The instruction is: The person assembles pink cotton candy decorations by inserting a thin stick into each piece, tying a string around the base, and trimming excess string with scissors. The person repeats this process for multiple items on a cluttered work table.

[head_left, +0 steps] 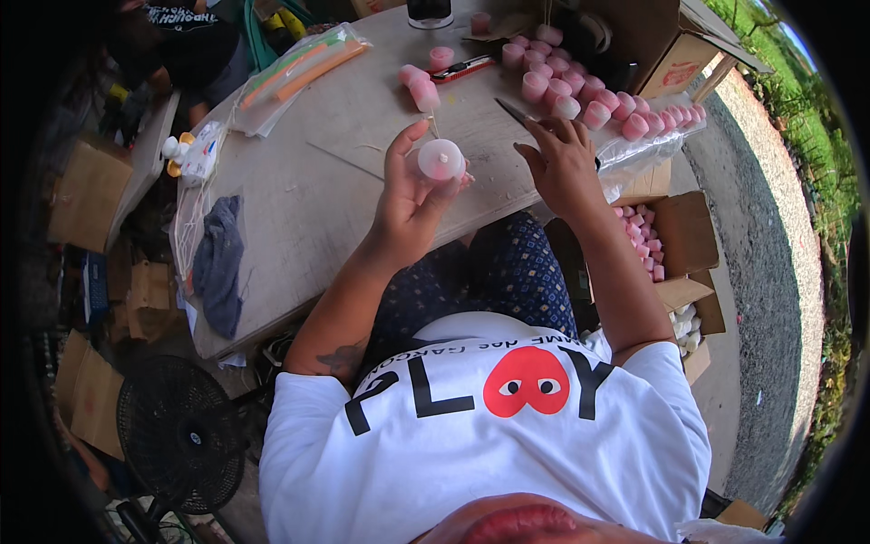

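Above the near part of the table, my left hand point(404, 195) is closed around a small round pink candle point(439, 163). The candle's pale flat end faces up, with a small white knob at its middle, and a thin wick sticks out on the far side. To the right, my right hand point(564, 161) grips a dark, narrow, pointed blade point(513, 111) that points to the far left. My fingers hide its handle, so I cannot tell whether it is a knife or scissors. The blade is apart from the candle.
Several pink candles point(555, 89) stand at the far right of the table point(281, 195). A red box cutter point(463, 69) lies beyond my left hand. A grey cloth point(218, 267) rests at the left. An open carton point(684, 231) of pink pieces sits below right; a black fan point(181, 435) stands lower left.
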Demonstrator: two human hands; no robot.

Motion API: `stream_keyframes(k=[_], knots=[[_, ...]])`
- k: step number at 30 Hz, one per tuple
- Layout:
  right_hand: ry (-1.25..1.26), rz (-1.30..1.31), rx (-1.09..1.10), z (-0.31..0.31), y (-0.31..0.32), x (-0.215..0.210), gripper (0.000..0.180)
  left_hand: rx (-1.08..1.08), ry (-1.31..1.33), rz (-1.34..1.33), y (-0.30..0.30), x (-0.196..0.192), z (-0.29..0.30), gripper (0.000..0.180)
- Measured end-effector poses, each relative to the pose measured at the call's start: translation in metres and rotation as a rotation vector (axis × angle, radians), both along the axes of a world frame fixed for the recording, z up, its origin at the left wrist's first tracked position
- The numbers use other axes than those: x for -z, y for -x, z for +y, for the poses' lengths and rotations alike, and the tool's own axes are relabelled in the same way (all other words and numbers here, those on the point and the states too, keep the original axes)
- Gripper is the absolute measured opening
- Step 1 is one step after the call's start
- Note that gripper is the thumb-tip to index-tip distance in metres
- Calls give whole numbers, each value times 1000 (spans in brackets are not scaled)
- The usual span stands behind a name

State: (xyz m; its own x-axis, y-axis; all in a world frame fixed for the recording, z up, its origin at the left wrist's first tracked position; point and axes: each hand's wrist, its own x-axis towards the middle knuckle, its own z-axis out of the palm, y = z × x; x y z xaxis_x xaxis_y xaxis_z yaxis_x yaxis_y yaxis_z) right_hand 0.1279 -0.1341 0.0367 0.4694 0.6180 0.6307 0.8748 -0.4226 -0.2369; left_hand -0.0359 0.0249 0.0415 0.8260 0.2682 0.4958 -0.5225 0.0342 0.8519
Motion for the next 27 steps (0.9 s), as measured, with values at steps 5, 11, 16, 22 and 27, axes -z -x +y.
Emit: stream_keyframes(k=[5, 11, 16, 22, 27], knots=[[386, 316, 235, -37, -25, 5, 30, -29, -39, 118, -4, 7, -1, 47], [543, 477, 143, -41, -40, -17, 31, -239, -398, 45, -11, 16, 7, 36], [761, 472, 169, -31, -44, -31, 30, -299, -527, 14, -14, 18, 0, 34], [-194, 901, -350, -46, -11, -48, 25, -366, -663, -8, -22, 31, 3, 37], [-924, 741, -845, -63, 51, -88, 36, -332, -715, 19, -25, 31, 1, 38]])
